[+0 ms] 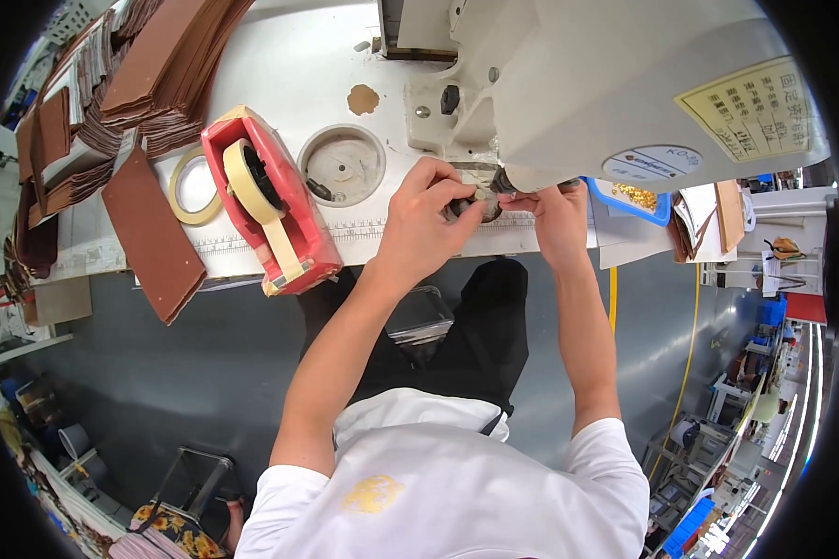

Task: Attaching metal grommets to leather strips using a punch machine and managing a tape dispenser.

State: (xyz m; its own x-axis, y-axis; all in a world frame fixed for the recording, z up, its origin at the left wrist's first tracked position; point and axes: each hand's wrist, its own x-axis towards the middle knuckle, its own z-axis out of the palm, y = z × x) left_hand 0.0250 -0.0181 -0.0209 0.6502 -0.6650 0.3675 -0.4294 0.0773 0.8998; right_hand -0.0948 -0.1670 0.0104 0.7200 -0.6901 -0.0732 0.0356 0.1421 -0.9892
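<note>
My left hand is at the table's front edge, below the head of a large white machine. Its thumb and fingertips are pinched together beside a small dark round metal part of the machine. From the other side my right hand reaches in, fingers closed close to the same part and partly hidden under the machine head. Whatever lies between the fingertips of either hand is too small and covered to name.
Left of my hands stand a red tape dispenser and a loose tape roll. Brown flat pieces are stacked at the far left, one piece overhanging the edge. A blue tray of small gold-coloured parts sits at right.
</note>
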